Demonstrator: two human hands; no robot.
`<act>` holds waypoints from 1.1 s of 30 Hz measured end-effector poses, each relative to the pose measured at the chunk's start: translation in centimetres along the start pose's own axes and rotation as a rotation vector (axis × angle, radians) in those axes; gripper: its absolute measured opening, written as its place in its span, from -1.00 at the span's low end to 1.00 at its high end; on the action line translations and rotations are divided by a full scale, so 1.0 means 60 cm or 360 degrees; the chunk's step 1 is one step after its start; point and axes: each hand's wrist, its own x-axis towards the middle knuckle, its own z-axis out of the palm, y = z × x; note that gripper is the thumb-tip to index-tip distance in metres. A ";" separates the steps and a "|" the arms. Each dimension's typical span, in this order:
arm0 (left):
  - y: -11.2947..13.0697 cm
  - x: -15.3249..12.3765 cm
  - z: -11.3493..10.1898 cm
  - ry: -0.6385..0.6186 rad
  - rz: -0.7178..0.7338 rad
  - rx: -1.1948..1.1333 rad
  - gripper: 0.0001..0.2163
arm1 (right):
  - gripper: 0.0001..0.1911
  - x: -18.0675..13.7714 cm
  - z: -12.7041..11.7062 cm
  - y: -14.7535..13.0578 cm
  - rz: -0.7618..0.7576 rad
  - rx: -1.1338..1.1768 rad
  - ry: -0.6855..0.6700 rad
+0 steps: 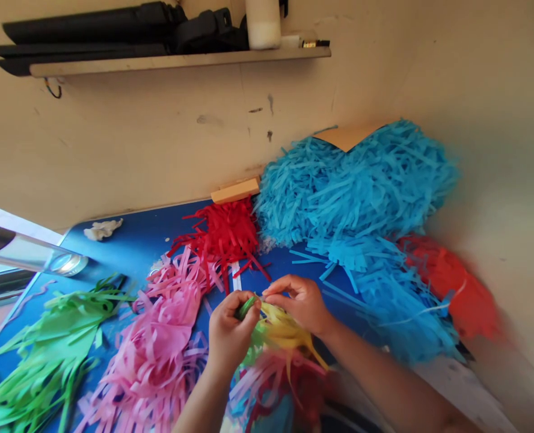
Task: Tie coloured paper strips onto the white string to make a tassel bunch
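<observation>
My left hand [230,328] is closed around a rolled green paper strip [246,307], its end sticking out above the fist. My right hand [299,300] pinches at the same spot with thumb and forefinger, touching the green strip's tip. Below both hands hangs a bundle of yellow fringed paper [281,331], with pink and red fringe [276,379] under it, blurred. Both hands hover over a blue table [134,240].
Piles of fringed paper lie on the table: green [46,349] at left, pink [163,343], red [224,234], a large blue heap [357,192] against the wall, orange-red [456,282] at right. A wooden block [235,191], a crumpled white scrap [102,228], a metal tube [27,252]. A shelf [177,60] above.
</observation>
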 end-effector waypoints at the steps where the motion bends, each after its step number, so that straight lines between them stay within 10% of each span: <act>1: -0.002 0.001 -0.004 0.0044 -0.0053 -0.0037 -0.83 | -0.86 0.008 -0.004 0.008 0.0006 -0.0029 0.0039; 8: -0.005 0.007 -0.013 0.0049 -0.0082 0.0000 -0.79 | -0.79 0.119 -0.067 0.055 -0.0116 -0.0823 0.0050; 16: 0.001 0.004 0.001 0.0028 0.0105 0.0192 -0.80 | -0.76 0.052 -0.031 0.020 -0.0439 -0.0934 -0.0104; 24: -0.004 0.004 0.007 -0.0004 0.0014 0.0167 -0.76 | -0.71 0.131 -0.078 0.058 -0.0206 -0.1143 0.0049; 33: 0.002 -0.007 0.026 -0.0188 0.0157 0.0068 -0.84 | -0.77 -0.018 -0.012 -0.016 0.0367 0.0208 -0.0185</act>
